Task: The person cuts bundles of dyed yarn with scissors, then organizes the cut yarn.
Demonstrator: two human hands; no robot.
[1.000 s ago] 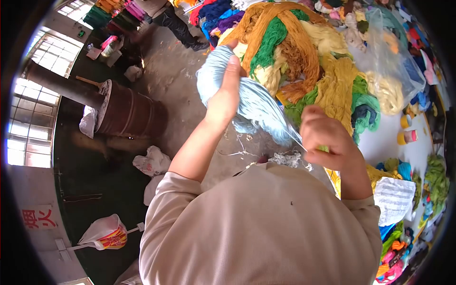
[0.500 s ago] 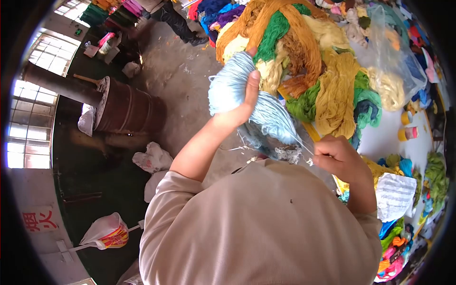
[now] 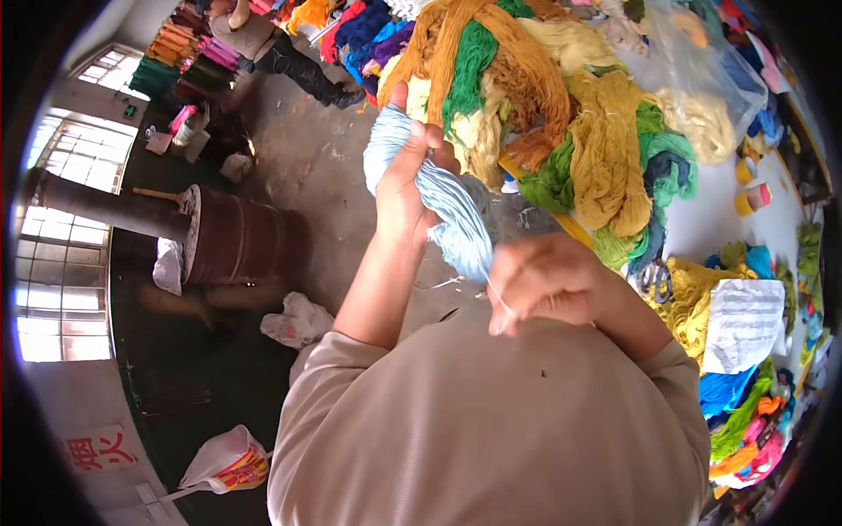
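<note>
A pale blue skein of yarn [image 3: 458,219] hangs in front of my chest, bunched and slanting down to the right. My left hand [image 3: 408,171] is wrapped round its upper part, with the thumb across the strands. By the skein's lower end, my right hand [image 3: 548,280] is closed, slightly blurred, with thumb and fingers pinched on a thin light strand [image 3: 500,298] that runs from the skein. Beyond my hands, orange [image 3: 456,53], green and mustard [image 3: 610,153] skeins lie heaped on the table.
A rusty barrel [image 3: 241,237] with a thick pipe stands on the left. On the right of the white table [image 3: 715,223] are scissors [image 3: 653,282], a printed sheet [image 3: 744,326], thread spools [image 3: 750,200] and a clear plastic bag [image 3: 715,70]. Another person [image 3: 281,53] stands at the back.
The skein has narrowed and turned in my left hand, which moved left. My right hand has come left and inward to the skein's lower end. The view has shifted slightly.
</note>
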